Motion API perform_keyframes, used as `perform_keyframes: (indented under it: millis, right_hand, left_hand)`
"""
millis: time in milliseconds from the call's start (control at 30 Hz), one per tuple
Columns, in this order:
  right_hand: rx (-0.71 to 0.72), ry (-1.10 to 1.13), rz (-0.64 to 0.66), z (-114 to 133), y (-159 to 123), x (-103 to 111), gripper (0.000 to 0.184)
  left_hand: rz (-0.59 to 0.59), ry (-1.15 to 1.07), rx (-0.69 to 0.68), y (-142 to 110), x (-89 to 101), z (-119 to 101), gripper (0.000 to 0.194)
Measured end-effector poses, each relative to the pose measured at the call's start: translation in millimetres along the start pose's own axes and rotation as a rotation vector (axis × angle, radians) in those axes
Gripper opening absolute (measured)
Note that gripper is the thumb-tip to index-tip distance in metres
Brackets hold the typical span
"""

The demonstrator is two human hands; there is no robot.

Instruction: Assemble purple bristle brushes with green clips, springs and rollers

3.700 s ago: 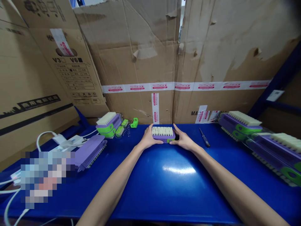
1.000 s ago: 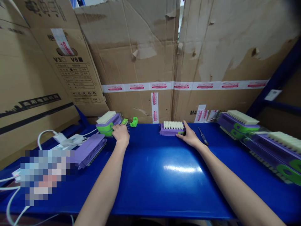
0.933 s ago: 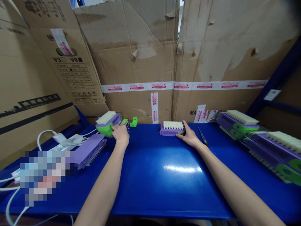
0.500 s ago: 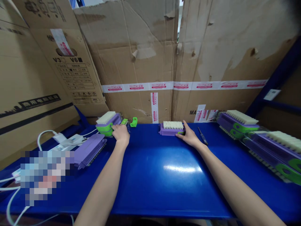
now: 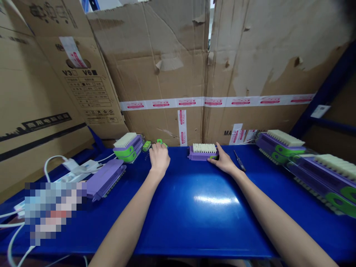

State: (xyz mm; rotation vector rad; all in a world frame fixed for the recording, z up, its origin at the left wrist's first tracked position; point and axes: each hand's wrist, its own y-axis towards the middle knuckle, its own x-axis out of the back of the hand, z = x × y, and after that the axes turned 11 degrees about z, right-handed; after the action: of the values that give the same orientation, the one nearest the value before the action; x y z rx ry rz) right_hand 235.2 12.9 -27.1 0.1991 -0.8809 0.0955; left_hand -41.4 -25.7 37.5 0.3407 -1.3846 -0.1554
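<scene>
Firstly, we record one blue table; our left hand, curled at a green part, whether gripping we cannot tell; our right hand, clamped on one purple brush, bristles up, near the back edge; lastly, taped cardboard.

In front of me, 1 glare shines on the blue table; the upper right corner goes dark, edges stretch, and pixelation hides 1 lower-left patch.
</scene>
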Motion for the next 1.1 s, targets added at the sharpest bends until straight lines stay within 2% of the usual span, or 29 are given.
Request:
perform_keyframes:
  millis: [233,433,600,700,800,933,1000,1100]
  right_hand:
    - [-0.011,-0.010,0.005,1.3,-1.0,1.0,0.095]
    - [-0.017,-0.016,0.014,5.4,-2.8,3.3,0.096]
    - [-0.024,-0.022,0.018,7.9,-3.7,4.1,0.095]
    - [-0.019,-0.028,0.017,7.0,-3.2,3.7,0.094]
    - [-0.008,-0.026,0.011,4.9,-2.2,2.9,0.092]
    - [-0.011,-0.022,0.008,3.7,-1.7,2.6,0.092]
    - [-0.013,-0.018,0.008,3.9,-1.9,2.6,0.092]
    - [-0.018,-0.014,0.005,3.5,-1.7,2.3,0.093]
  left_hand:
    - [0.095,-0.026,-0.115,0.2,-20.9,-7.5,0.027]
    - [0.061,-0.034,-0.105,3.8,-25.0,-1.7,0.028]
    - [0.059,-0.161,-0.066,7.3,-29.0,2.3,0.028]
    - [0.012,-0.209,-0.056,9.7,-34.0,6.4,0.028]
    - [-0.094,-0.226,-0.082,10.9,-36.0,10.4,0.032]
    - [-0.194,-0.232,-0.237,8.7,-32.2,7.7,0.037]
    - [-0.169,-0.208,-0.362,5.4,-30.2,0.4,0.037]
    - [-0.053,-0.157,-0.557,-1.4,-30.2,-14.4,0.035]
